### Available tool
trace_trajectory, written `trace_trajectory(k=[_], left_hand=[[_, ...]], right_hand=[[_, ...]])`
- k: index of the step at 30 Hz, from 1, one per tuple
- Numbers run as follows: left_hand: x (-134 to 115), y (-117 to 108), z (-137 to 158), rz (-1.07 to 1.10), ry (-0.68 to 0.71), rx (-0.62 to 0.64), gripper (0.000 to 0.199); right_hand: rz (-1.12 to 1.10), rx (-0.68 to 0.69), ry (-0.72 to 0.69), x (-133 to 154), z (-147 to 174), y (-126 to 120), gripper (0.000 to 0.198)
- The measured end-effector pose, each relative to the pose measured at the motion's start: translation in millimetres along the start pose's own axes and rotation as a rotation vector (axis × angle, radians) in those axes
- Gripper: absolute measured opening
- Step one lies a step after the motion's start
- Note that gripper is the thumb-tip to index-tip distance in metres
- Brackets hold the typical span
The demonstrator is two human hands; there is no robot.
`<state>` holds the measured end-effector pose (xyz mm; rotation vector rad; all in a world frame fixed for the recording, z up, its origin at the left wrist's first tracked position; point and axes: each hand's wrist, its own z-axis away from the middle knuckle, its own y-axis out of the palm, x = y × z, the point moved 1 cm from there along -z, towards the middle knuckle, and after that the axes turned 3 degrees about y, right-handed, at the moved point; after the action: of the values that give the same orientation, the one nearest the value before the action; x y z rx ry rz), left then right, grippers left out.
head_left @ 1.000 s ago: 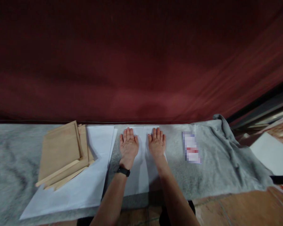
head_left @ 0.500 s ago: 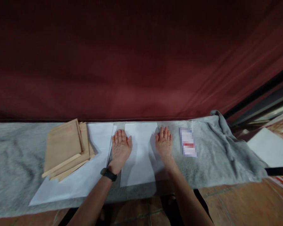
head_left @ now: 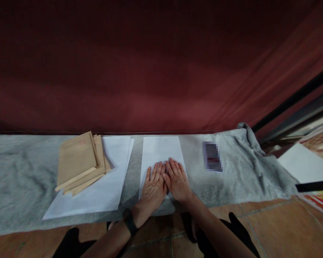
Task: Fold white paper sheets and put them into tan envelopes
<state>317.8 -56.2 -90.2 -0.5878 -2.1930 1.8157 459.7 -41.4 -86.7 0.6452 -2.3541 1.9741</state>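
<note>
White sheet [head_left: 161, 147] lies flat beneath two outspread hands

In the head view, the sheet appears fully laid out: its far half is bare and shows no clear fold, so the spreading looks done. Its near edge is mostly hidden, and what is left cannot be judged from there. Left of the sheet, brown envelopes [head_left: 76, 157] rest in a loose pile on larger white paper [head_left: 102, 200], neither touched by a hand. Right of it, well apart, a blurred phone-like slab [head_left: 213, 157] lies on the same grey blanket [head_left: 201, 190].

The left hand [head_left: 154, 184] and right hand [head_left: 178, 182] rest palm down over the sheet's near half, fingers straight, grasping nothing. Their inner sides meet near its middle line. The sheet lies under the fingers and runs on beyond the fingertips; how hard they press, I cannot tell.
</note>
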Motion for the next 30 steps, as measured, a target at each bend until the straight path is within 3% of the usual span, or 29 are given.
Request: trace_trajectory(k=[7, 11, 18, 24, 30], left_hand=[[16, -16, 11, 0.036, -0.043, 0.061, 0.06], [25, -25, 20, 0.058, 0.028, 0.113, 0.064], [31, -44, 29, 0.149, 0.147, 0.325, 0.073], [25, -48, 33, 0.118, 0.205, 0.345, 0.068], [25, -44, 42, 0.074, 0.212, 0.296, 0.074]], right_hand=[[0.056, -0.013, 0.017, -24, 6, -7, 0.054], [0.059, 0.031, 0.029, -50, 3, -18, 0.053], [-0.111, 0.144, -0.081, -84, -5, -46, 0.049], [-0.25, 0.271, -0.05, -96, -5, -54, 0.067], [-0.376, 0.402, -0.026, -104, -8, -58, 0.073]])
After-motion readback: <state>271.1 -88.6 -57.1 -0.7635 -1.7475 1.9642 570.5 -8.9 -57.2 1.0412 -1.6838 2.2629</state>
